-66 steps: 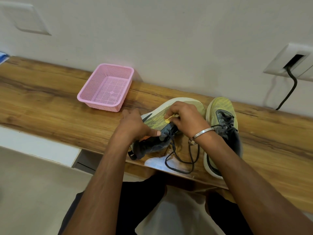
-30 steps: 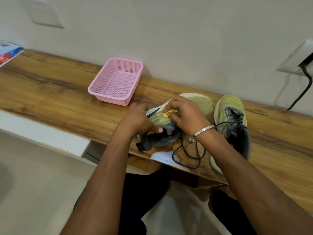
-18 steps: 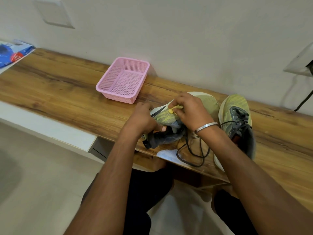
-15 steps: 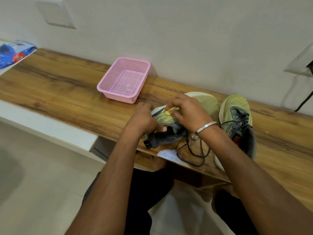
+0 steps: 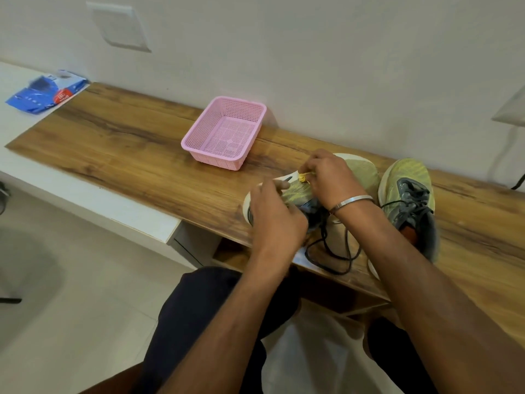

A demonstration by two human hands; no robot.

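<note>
shoe (image 5: 360, 172) lay on its side at the bench's (image 5: 127, 143) near edge, right of the basket (image 5: 216, 162). left hand (image 5: 272, 220) was curled round its heel end, gripping. right hand (image 5: 332, 177) pinched a yellow tip (image 5: 303, 176) against the upper. black lace (image 5: 326, 251) looped loose nearby.

judgement: brace the heel firmly, work the tip squarely through its eyelet, mind the loose loop for snags.

second shoe (image 5: 409, 194) stood just right.

writing: red label on the blue packet (image 5: 45, 93), far left, too blurred to read. no brand legible on either shoe.
</note>
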